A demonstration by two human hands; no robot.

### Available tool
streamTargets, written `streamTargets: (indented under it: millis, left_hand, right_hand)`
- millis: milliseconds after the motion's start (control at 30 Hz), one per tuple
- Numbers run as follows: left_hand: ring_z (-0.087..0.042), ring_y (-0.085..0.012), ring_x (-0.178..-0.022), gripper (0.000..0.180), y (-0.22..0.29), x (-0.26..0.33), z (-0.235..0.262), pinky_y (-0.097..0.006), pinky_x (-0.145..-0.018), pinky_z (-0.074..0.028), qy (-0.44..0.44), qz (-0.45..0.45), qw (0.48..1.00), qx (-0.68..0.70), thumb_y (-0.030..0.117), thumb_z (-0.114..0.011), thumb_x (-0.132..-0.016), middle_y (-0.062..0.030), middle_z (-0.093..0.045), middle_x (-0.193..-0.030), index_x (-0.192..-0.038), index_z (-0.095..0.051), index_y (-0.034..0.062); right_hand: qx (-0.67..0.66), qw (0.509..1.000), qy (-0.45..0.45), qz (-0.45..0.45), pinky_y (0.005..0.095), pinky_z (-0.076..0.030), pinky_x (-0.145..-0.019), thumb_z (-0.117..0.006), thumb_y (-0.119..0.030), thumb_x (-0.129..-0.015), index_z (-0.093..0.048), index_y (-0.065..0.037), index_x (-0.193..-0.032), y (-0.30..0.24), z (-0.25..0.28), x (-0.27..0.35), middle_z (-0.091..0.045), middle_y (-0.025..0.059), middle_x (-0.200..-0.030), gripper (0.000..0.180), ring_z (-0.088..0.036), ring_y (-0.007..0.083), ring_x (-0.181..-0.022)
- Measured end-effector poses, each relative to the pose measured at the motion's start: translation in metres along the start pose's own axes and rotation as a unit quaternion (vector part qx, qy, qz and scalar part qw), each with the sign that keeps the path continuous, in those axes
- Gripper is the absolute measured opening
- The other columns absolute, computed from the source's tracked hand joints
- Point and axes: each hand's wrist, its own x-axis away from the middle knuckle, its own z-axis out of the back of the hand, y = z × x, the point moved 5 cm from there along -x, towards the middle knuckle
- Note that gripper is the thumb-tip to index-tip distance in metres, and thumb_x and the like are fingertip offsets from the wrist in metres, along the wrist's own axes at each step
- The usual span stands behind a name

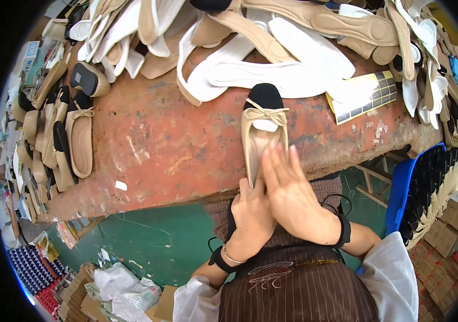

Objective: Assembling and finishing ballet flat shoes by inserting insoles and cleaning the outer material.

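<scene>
Worn red-brown workbench (170,145). At near edge, bow-trimmed, black-toed beige flat shoe (256,140). Right hand (294,201), fingers straight, over opening; left hand (253,214) gripping heel. Seemingly pressing beige insole (259,150); next move calls for steady heel, even pressure.

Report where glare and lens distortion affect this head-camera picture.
Head view: the white insoles look washed out; head view: glare whitens part of the sticker sheet; head view: fisheye bending and black corners mark the rim, while the bow-trimmed shoe reads clearly.
</scene>
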Motion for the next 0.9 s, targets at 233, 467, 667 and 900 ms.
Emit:
streamTargets:
  millis: [233, 467, 667, 900]
  left_hand:
    - [-0.059, -0.0346, -0.081, 0.032, 0.001, 0.001, 0.001, -0.045, -0.060, -0.053, -0.031, 0.001, 0.999, -0.006, 0.022, -0.078, -0.070, -0.0109, -0.065, -0.088, -0.095, -0.073, 0.0025]
    - [-0.058, -0.0348, -0.090, 0.035, 0.018, -0.007, 0.009, -0.044, -0.064, -0.054, -0.082, 0.002, 0.996, -0.029, 0.026, -0.079, -0.072, -0.0098, -0.065, -0.105, -0.097, -0.072, 0.0027]
    - [-0.059, -0.0343, -0.092, 0.035, 0.007, 0.000, 0.020, -0.041, -0.072, -0.055, -0.014, -0.009, 0.999, -0.036, 0.022, -0.075, -0.077, -0.0107, -0.057, -0.142, -0.103, -0.072, -0.0009]
    - [-0.054, -0.0388, -0.117, 0.037, -0.013, 0.007, 0.044, -0.045, -0.095, -0.049, -0.072, 0.022, 0.994, -0.074, 0.012, -0.070, -0.080, -0.0098, -0.051, -0.148, -0.116, -0.072, 0.0015]
  right_hand:
    - [0.121, 0.984, 0.116, -0.056, 0.0634, -0.021, -0.116, -0.053, -0.007, -0.082, -0.048, 0.017, -0.122, 0.014, -0.022, -0.043, -0.057, 0.0277, -0.110, 0.047, -0.058, 0.0392, -0.111]
    - [0.201, 0.975, 0.079, -0.040, 0.0616, -0.011, -0.121, -0.055, -0.010, -0.085, -0.057, 0.012, -0.122, 0.037, -0.026, -0.071, -0.066, 0.0169, -0.100, 0.043, -0.064, 0.0308, -0.108]
    - [-0.294, 0.954, -0.058, 0.001, 0.0395, -0.057, -0.086, -0.064, -0.009, -0.083, -0.076, -0.013, -0.108, 0.101, 0.064, -0.005, -0.075, 0.0136, -0.102, 0.028, -0.073, 0.0244, -0.089]
    - [0.020, 0.958, 0.184, -0.221, 0.0451, -0.049, -0.099, -0.058, -0.004, -0.090, -0.059, -0.005, -0.133, 0.343, 0.095, 0.021, -0.053, 0.0224, -0.141, 0.043, -0.056, 0.0425, -0.121]
